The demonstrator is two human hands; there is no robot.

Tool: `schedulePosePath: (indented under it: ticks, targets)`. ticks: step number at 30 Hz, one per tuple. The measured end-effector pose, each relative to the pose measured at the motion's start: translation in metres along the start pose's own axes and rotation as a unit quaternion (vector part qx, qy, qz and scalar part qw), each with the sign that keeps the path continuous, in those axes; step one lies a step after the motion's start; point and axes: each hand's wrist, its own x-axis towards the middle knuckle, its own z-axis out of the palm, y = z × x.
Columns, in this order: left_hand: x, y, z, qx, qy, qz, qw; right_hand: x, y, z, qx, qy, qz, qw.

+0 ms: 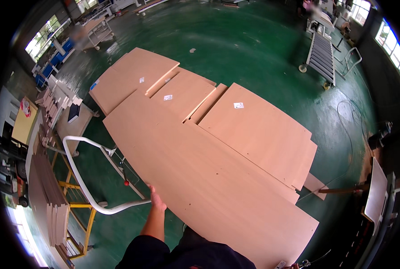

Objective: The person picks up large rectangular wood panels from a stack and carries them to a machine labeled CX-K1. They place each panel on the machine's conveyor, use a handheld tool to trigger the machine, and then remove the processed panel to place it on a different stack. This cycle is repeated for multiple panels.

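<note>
A long wood-toned panel [177, 148] stretches across the middle, from upper left down to the lower right edge of the picture. My left hand [157, 200] grips its near left edge, thumb showing at the rim and the other fingers hidden. Beyond the panel lie more flat boards of the same colour: one at the right [258, 130] with a white label, a smaller labelled one in the middle [182, 92], and another at the far left [139, 69]. The long panel partly covers some of them. I cannot see my right hand.
A white tubular cart handle [81, 179] curves beside my left hand. Left of it, brown panels [49, 193] stand on a yellow frame [90, 226]. A roller conveyor [321, 58] stands at the far right, and a cable [350, 134] lies on the green floor.
</note>
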Motion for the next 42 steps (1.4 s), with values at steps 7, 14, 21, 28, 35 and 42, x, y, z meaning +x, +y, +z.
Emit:
schedulePosePath:
  ticks: [7,14,21,28,35,42]
  targets:
    - [-0.016,0.001,0.019,0.033,0.002,0.028,0.999,-0.014,-0.006,-0.023,-0.031,0.043,-0.041,0.998]
    - [-0.029,-0.008,0.046,-0.001,-0.051,-0.029,0.998,-0.019,0.010,-0.096,0.074,0.046,-0.099,0.991]
    - [-0.147,-0.067,0.182,-0.069,-0.106,-0.143,0.982,-0.061,-0.022,-0.162,0.152,0.069,-0.245,0.955]
    - [-0.197,-0.229,0.202,-0.017,-0.228,-0.185,0.956,-0.038,-0.005,-0.321,0.233,0.082,-0.304,0.920]
    - [-0.326,-0.387,0.268,0.019,-0.283,-0.206,0.936,-0.027,-0.041,-0.479,0.305,0.100,-0.334,0.886]
    - [-0.431,-0.531,0.375,0.061,-0.364,-0.246,0.896,-0.019,-0.095,-0.578,0.360,0.156,-0.370,0.842]
